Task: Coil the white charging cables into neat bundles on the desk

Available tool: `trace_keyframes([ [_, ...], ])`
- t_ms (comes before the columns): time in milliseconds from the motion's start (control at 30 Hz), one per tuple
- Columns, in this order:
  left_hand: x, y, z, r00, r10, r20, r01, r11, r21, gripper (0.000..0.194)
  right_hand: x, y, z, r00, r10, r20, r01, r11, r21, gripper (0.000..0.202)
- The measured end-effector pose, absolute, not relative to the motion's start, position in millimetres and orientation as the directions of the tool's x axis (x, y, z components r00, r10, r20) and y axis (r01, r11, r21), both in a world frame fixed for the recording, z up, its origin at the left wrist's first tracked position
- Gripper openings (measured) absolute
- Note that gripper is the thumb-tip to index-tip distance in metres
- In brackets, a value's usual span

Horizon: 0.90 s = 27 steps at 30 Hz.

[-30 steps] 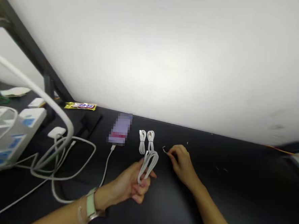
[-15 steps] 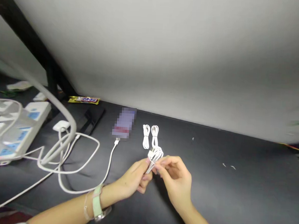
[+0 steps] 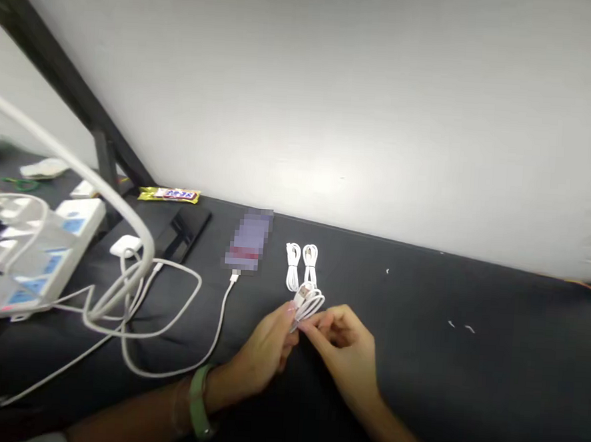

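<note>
My left hand (image 3: 268, 346) is closed round a coiled white USB cable (image 3: 311, 303). The coil's loops and a USB plug (image 3: 302, 293) stick up past the thumb. On the coil's right side, my right hand (image 3: 345, 347) pinches at its middle with thumb and forefinger; whether a thin tie is also between the fingertips is too small to tell. Just beyond the hands, two more coiled white cables, a left one (image 3: 293, 267) and a right one (image 3: 310, 256), lie side by side on the black table (image 3: 407, 361). The held coil partly covers the right one's lower end.
A blurred-out phone (image 3: 249, 238) is plugged into a white charging cable (image 3: 219, 316). At left are a white power strip (image 3: 66, 254) with plugs, a thick grey-white cord (image 3: 102, 186), a black stand base (image 3: 189, 231) and a yellow-wrapped snack bar (image 3: 169, 194). Tiny white scraps (image 3: 470, 328) lie right.
Both hands stay at the coil, the right fingertips still pinching at its side. The view has shifted slightly, and the wall looks brighter while the left forearm looks darker.
</note>
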<state>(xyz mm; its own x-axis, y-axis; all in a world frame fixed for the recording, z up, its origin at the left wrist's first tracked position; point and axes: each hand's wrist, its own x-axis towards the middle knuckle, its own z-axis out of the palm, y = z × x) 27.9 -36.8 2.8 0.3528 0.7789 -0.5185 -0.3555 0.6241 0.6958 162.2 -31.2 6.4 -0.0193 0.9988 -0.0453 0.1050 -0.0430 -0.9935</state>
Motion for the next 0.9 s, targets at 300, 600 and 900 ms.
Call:
trace_keyframes([
  [300,27.3,-37.5,3.6,0.34,0.78,-0.526,-0.292,0.619,0.729,0.054,166.2,-24.6,-5.1,-0.236,0.971,-0.043,0.051,-0.031,-0.998,0.022],
  [600,25.1,-36.4,7.4,0.573,0.646,-0.504,-0.333,0.746,0.577,0.058,176.2,-21.3,7.8,-0.433,0.889,0.147,0.108,0.213,-0.971,0.012],
  [900,30.3,-40.1,-3.4,0.54,0.695,-0.475,-0.324,0.692,0.645,0.06,173.0,-23.3,3.2,-0.28,0.946,0.165,0.116,0.204,-0.972,0.013],
])
